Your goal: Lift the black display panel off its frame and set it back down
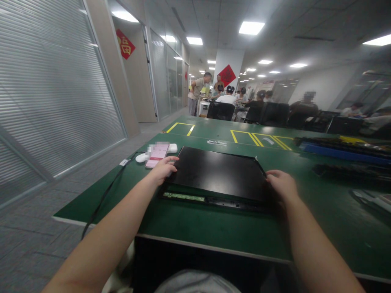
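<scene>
A flat black screen panel (218,171) lies over the green table in front of me, its near edge lifted a little. At its left edge is my left hand (165,169), with thumb and fingers closed on the rim. My right hand (281,183) grips the right edge in the same way, its fingertips partly hidden. Below the near edge shows a dark frame strip (235,203) with a green circuit board (183,197) in its left part.
A phone (157,155) leans by white objects at the left, near a black cable (105,197). Yellow tape outlines (259,138) mark the table's far side. Dark parts lie on a blue tray (345,152) at the right. Several people sit or stand beyond.
</scene>
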Demonstrator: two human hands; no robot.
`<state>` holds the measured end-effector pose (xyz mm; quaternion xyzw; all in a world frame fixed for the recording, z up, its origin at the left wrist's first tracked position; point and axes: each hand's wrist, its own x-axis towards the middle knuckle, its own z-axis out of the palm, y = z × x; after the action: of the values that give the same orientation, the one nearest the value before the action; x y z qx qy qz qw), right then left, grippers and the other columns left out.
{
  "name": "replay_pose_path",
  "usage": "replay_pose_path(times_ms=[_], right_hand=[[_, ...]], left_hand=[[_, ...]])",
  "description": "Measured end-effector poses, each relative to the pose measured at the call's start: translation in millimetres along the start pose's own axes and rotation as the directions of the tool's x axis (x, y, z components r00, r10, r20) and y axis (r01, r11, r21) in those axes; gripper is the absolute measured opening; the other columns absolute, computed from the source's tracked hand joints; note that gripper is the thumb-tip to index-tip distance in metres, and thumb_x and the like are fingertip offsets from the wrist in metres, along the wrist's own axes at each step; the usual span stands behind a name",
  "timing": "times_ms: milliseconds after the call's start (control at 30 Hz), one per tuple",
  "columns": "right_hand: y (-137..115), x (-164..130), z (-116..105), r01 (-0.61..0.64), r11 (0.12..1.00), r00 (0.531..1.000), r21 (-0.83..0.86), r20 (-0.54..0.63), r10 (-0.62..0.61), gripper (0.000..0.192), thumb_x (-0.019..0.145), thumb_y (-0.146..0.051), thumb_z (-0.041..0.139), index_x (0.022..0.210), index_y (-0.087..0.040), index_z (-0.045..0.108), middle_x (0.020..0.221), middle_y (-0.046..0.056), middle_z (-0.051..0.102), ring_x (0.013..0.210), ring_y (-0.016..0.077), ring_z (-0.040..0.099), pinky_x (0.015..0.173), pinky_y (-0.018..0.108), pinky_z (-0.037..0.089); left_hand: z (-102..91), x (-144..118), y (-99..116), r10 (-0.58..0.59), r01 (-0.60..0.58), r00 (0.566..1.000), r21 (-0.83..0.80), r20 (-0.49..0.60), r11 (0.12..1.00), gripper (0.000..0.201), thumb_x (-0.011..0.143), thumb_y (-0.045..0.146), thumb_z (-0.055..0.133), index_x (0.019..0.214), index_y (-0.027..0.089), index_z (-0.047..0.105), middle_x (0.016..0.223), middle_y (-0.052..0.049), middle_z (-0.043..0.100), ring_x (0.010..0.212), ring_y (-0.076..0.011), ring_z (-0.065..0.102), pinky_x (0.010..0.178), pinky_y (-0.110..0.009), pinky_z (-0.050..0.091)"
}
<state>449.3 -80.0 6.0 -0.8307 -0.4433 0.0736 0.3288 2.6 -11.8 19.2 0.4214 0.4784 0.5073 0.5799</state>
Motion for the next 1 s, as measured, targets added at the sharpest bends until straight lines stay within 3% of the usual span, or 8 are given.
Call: replay_pose_path(times_ms=[300,633,1000], right_hand=[[-4.5,-4.3,-0.4,0.034,0.997,0.999,-0.073,-0.006,-0.035,0.029,0.071,-0.03,0.06,0.094,-0.026,0.078,0.085,0.008,0.073,0.079,0.0259,0.065,0.069,0.035,0.047],[-5.0,-4.8,0.6,0.05,0.989,0.999,-0.14,-0.004,-0.051,0.034,0.073,-0.032,0.058,0.099,-0.026,0.078,0.087,0.006,0.075,0.079,0.0238,0.066,0.065,0.031,0.047],[-4.1,-3.1,0.4,0.046,0.98,0.999,-0.191,0.023,-0.042,0.036,0.075,-0.032,0.055,0.102,-0.026,0.078,0.092,0.006,0.075,0.084,0.0249,0.066,0.065,0.032,0.045]], left_hand=[[2.5,-2.5,-0.7,0.042,-0.042,0.999,0.05,0.0,0.998,0.043,0.045,-0.004,0.064,0.08,0.021,0.07,0.065,0.0,0.068,0.057,-0.0207,0.065,0.049,-0.027,0.046],[8.4,-9.6,5.1,0.009,-0.003,0.999,0.174,-0.035,0.985,0.044,0.05,-0.003,0.062,0.087,0.02,0.064,0.066,0.002,0.068,0.049,-0.0146,0.06,0.043,-0.021,0.041],[9.5,-11.8,6.7,0.017,-0.008,0.999,0.251,-0.03,0.968,0.045,0.052,-0.002,0.059,0.092,0.018,0.063,0.069,0.003,0.066,0.059,-0.0149,0.063,0.05,-0.021,0.043]])
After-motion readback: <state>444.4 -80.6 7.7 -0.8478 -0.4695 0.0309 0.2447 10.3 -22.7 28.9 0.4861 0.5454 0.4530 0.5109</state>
